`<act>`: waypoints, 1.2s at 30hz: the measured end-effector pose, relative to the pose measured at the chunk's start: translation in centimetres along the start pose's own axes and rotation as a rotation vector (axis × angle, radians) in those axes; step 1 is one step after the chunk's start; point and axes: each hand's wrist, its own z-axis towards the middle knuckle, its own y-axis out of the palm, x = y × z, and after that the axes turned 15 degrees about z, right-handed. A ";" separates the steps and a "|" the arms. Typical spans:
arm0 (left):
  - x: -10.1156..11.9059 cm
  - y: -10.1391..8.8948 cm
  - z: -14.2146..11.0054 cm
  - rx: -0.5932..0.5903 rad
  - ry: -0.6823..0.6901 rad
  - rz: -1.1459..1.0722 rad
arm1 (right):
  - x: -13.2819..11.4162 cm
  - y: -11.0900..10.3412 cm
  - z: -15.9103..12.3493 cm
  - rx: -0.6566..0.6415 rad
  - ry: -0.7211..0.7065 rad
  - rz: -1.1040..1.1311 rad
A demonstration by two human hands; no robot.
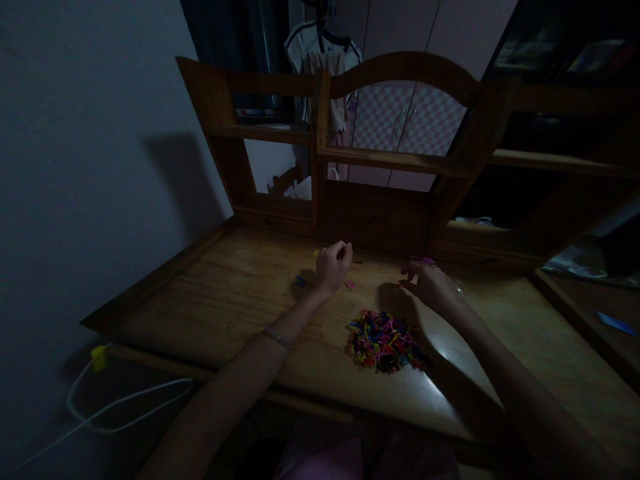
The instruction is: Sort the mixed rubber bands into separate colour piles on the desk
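Note:
A heap of small colourful rubber bands [383, 341] lies on the wooden desk [240, 293] in front of me. My left hand [332, 265] hovers beyond the heap with its fingers curled in; what they hold is too small to name. A thin bracelet [278, 338] circles that wrist. My right hand [429, 283] is further right, fingers bent, touching small purple bands [424, 261] at the back of the desk. Single loose bands lie near my left hand: a yellow one [316, 253], a blue one [299, 281], a pink one [349, 285].
The room is dim. A wooden shelf unit [320, 153] rises at the desk's back edge. A grey wall stands at the left. A white cable with a yellow tag [99, 357] hangs below the desk's left corner. A blue item [616, 323] lies at far right.

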 end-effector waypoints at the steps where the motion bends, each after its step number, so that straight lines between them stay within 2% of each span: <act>1: 0.0 0.0 0.0 -0.002 0.008 0.004 | -1.1 -0.4 -0.5 0.009 -0.035 0.019; 3: 0.0 0.0 0.0 -0.007 0.019 0.009 | -3.8 -1.6 -1.5 -0.024 -0.120 0.101; 6: -0.1 0.0 0.0 -0.013 0.029 0.011 | -7.7 -2.8 -3.1 -0.278 -0.263 0.270; 7: -0.1 0.0 0.0 -0.016 0.031 0.011 | -8.6 -2.9 -3.4 -0.348 -0.296 0.292; 9: -0.2 0.0 0.0 -0.022 0.036 0.012 | -9.5 -2.5 -3.6 -0.404 -0.332 0.297; 15: -0.1 -0.2 0.0 -0.043 0.049 0.022 | -8.6 0.1 -3.0 -0.412 -0.269 0.176; 22: -0.1 0.1 -0.1 -0.065 0.044 0.041 | -9.0 1.7 -2.6 -0.407 -0.233 0.086; 29: -0.2 0.2 -0.1 -0.079 0.033 0.055 | -8.0 2.9 -1.6 -0.478 -0.174 0.311; 36: -0.1 0.2 -0.1 -0.083 0.029 0.051 | -7.7 2.2 -1.2 -0.500 -0.139 0.601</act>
